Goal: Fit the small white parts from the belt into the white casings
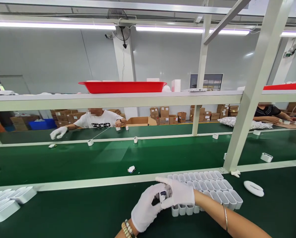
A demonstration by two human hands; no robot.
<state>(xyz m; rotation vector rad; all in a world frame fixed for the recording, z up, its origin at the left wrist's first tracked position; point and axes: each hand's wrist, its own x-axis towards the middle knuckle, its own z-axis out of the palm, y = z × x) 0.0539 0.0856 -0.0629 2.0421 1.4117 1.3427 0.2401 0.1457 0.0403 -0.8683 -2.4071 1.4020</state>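
My left hand (pixel 146 206), in a white glove with a beaded bracelet at the wrist, curls its fingers around a small white-rimmed part (pixel 163 196) with a dark inside. From the other side my right hand (pixel 181 192), also gloved, pinches the same part, its forefinger stretched out to the left. Fingers cover much of the part, so its exact kind is unclear. Rows of open white plastic housings (pixel 216 195) stand close together behind and to the right of my right hand. A white oval piece (pixel 253 188) lies further right on the dark green table.
More white housings (pixel 5 208) sit at the left. Beyond a pale rail (pixel 88 181) runs a green belt (pixel 71 165) carrying scattered small parts. A slanted post (pixel 257 82) rises at the right, under a shelf with a red tray (pixel 123 87). Two people sit across.
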